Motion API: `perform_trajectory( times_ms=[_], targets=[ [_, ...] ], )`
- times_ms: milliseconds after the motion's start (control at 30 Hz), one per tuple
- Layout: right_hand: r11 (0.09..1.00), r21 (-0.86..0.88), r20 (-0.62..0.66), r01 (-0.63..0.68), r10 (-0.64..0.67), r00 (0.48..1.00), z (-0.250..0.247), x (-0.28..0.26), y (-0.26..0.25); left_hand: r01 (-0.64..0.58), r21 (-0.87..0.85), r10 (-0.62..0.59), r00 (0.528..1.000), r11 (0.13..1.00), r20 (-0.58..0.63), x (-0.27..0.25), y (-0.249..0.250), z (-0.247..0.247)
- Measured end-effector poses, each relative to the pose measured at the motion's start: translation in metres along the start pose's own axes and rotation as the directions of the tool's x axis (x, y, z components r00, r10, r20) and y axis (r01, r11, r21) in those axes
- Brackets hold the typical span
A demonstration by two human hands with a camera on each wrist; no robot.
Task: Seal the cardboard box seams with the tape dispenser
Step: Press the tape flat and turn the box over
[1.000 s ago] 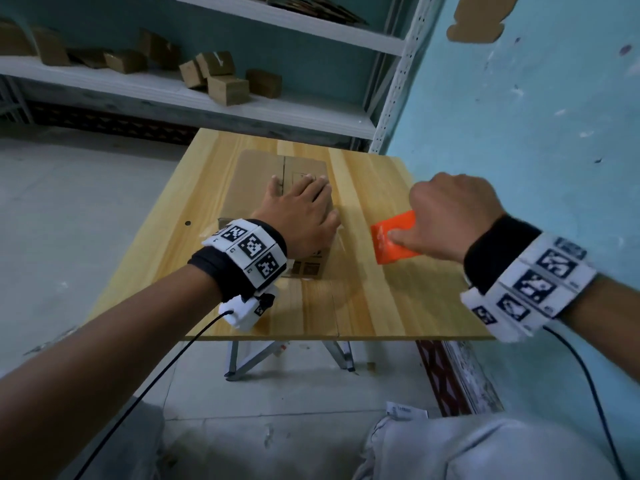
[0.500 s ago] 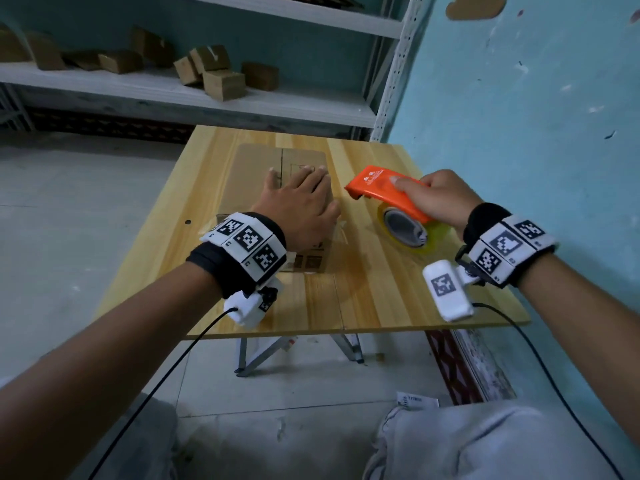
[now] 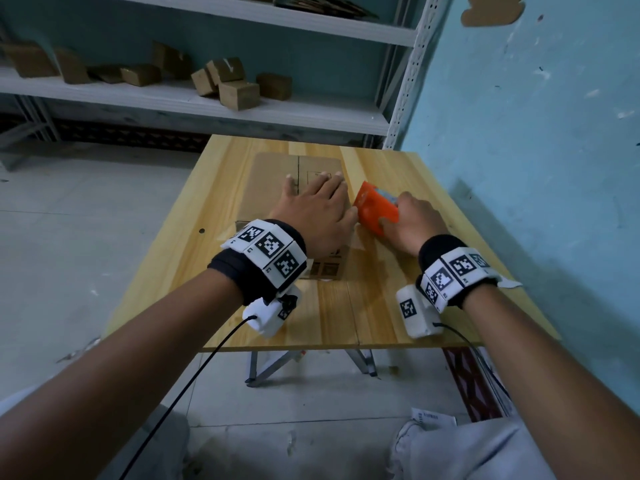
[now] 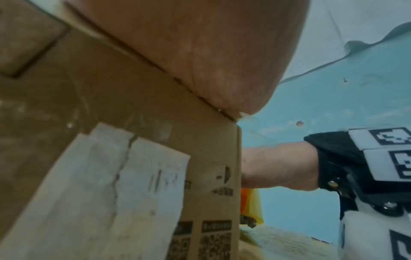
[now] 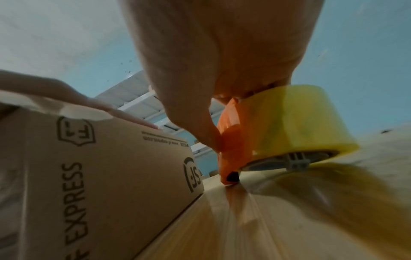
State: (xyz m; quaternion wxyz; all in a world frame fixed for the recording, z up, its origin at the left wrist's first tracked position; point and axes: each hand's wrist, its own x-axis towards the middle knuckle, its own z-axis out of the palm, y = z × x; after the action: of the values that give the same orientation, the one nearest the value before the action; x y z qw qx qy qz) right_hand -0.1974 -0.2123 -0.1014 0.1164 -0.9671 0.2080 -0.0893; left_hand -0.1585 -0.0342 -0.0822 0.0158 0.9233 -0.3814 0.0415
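Observation:
A brown cardboard box [image 3: 270, 181] lies on the wooden table [image 3: 381, 306], flaps closed with a centre seam on top. My left hand [image 3: 318, 209] rests flat on the box top, fingers straight. My right hand [image 3: 408, 223] grips an orange tape dispenser [image 3: 375, 211] just right of the box, near its right side. In the right wrist view the dispenser [image 5: 231, 158] carries a yellow tape roll [image 5: 295, 126] and its lower tip touches the table beside the printed box side [image 5: 100, 176]. The left wrist view shows the box end [image 4: 133, 176] with an old label.
A turquoise wall [image 3: 536, 150] runs close along the table's right edge. Grey metal shelving [image 3: 207, 109] behind the table holds several small cardboard boxes [image 3: 239, 93]. The near table edge is just past my wrists; grey floor lies to the left.
My right hand has brought the dispenser down and left, from raised over the table to beside the box's right side. The left hand stays flat on the box.

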Motion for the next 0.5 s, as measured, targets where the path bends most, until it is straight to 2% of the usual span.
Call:
perform_trajectory(
  times_ms=[133, 233, 300, 400, 500],
  targets=[
    [0.997, -0.068, 0.054, 0.023, -0.020, 0.998, 0.002, 0.005, 0.001, 0.013, -0.044, -0.013, 1.000, 0.999, 0.001, 0.006, 0.000, 0.001],
    [0.999, -0.040, 0.117, 0.015, -0.010, 0.993, 0.003, 0.007, 0.003, 0.038, -0.124, -0.039, 0.999, 0.992, -0.013, 0.011, 0.000, 0.000],
    [0.999, -0.033, 0.110, -0.005, 0.008, 0.994, 0.004, 0.006, 0.004, 0.046, -0.216, -0.055, 0.998, 0.975, -0.036, 0.011, 0.000, -0.002],
    [0.996, -0.088, 0.003, 0.009, -0.009, 1.000, -0.003, 0.003, 0.002, 0.032, -0.416, -0.081, 0.991, 0.909, -0.102, 0.006, -0.001, -0.015],
    [0.997, 0.032, -0.161, 0.065, -0.059, 0.985, -0.020, -0.003, -0.007, 0.049, -0.628, -0.162, 0.979, 0.777, -0.125, -0.003, -0.006, -0.034]
  ],
)
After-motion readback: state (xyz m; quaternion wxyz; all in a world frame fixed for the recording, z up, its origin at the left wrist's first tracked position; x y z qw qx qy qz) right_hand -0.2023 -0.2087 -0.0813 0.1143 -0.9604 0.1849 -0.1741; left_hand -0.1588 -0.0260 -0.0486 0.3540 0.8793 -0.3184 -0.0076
